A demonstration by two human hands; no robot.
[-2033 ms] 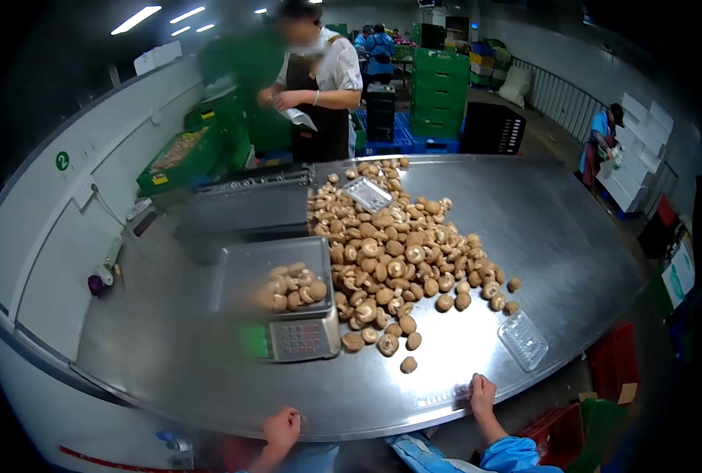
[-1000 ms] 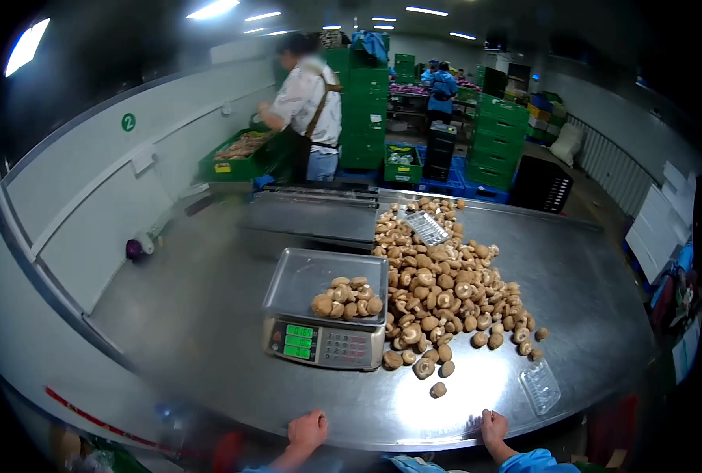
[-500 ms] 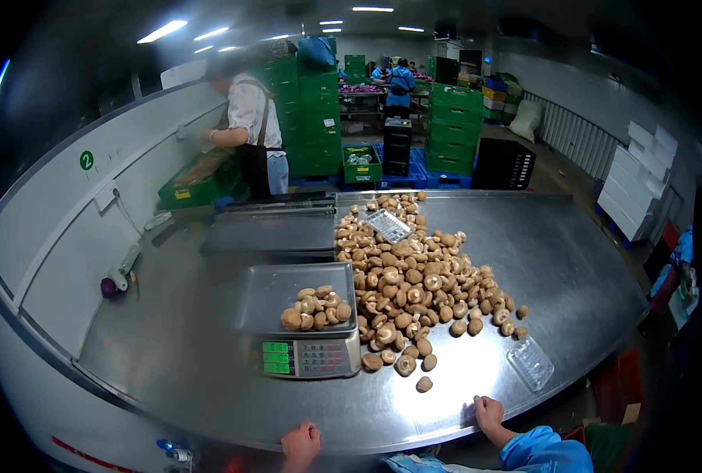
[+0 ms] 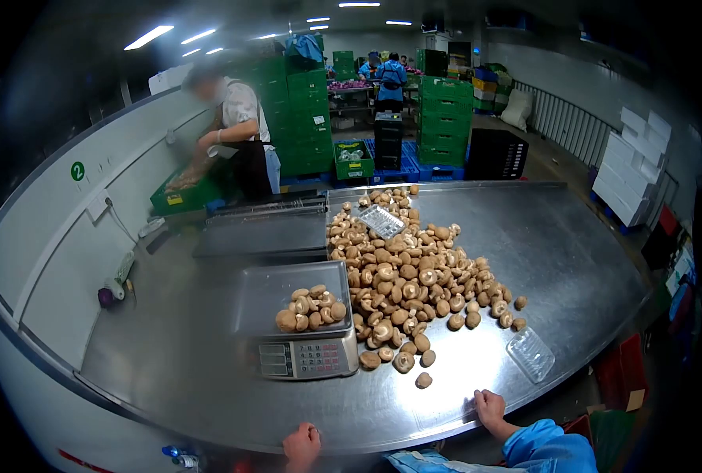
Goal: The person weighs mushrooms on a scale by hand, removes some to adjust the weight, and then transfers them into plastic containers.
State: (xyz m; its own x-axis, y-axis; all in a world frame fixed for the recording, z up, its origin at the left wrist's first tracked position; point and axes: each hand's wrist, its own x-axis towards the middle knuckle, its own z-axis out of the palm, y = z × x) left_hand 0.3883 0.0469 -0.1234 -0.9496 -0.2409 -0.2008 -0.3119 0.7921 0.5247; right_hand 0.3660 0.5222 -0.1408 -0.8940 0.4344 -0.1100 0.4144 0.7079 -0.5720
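My left hand [image 4: 301, 445] is curled into a loose fist at the front edge of the steel table [image 4: 351, 410]. To its right, my right hand [image 4: 490, 407] rests on the same edge, fingers folded, with nothing visible in it. A digital scale [image 4: 311, 358] stands ahead of my left hand, a small group of shiitake mushrooms [image 4: 313, 308] on its tray. Beside the scale spreads a large heap of shiitake mushrooms [image 4: 414, 276]. One clear plastic tray [image 4: 382, 221] lies on the heap; another clear tray [image 4: 530, 355] lies beyond my right hand.
A second flat steel platform [image 4: 264, 232] sits behind the scale. By the left wall lie a purple-ended vegetable [image 4: 106, 297] and a wrapped one. A co-worker [image 4: 244, 130] stands at a green crate [image 4: 185, 197]. Green crate stacks [image 4: 445, 118] and white boxes [image 4: 627, 173] are farther back.
The scale's display has gone from lit green to grey. The co-worker's arm has shifted, and something white now shows at their hand. My hands stay in place; the view has tilted slightly.
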